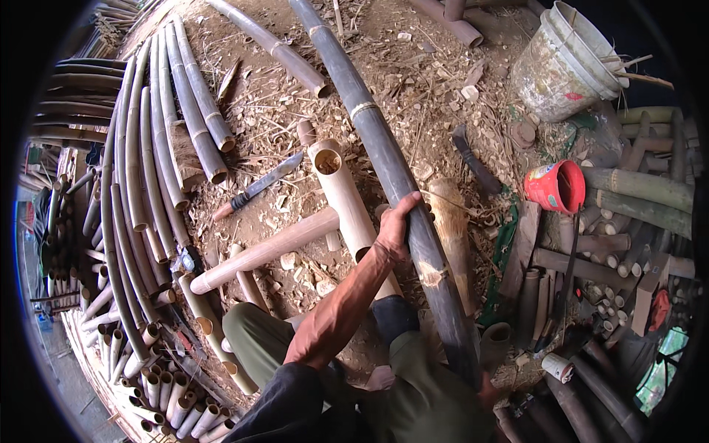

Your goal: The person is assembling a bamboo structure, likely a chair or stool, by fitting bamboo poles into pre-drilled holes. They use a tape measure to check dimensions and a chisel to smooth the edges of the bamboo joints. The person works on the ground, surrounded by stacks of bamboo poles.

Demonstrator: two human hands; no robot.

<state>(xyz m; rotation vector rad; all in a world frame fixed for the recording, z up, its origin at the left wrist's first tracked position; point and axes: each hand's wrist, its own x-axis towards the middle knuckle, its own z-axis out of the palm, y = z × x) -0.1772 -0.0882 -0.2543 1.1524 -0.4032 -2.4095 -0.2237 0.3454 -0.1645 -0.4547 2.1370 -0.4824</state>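
A long dark bamboo pole [388, 159] slants from the top of the view down to my lap, pale rings at its joints. My left hand [397, 230] is closed round it near the middle. Only a sliver of my right hand [488, 391] shows beside the pole's lower end; its fingers are hidden. Under my left forearm stands a frame of peeled bamboo, with a hollow upright piece [345, 193] and a crosspiece [269, 249] reaching left. A long-bladed knife [258, 186] lies on the ground left of the frame.
Several bamboo poles [193, 111] lie side by side at the left, above stacked cut tubes [181, 402]. Wood chips litter the dirt floor. A curved dark blade [475, 161], a red tub [554, 186], a dirty white bucket [565, 66] and more bamboo [642, 184] lie to the right.
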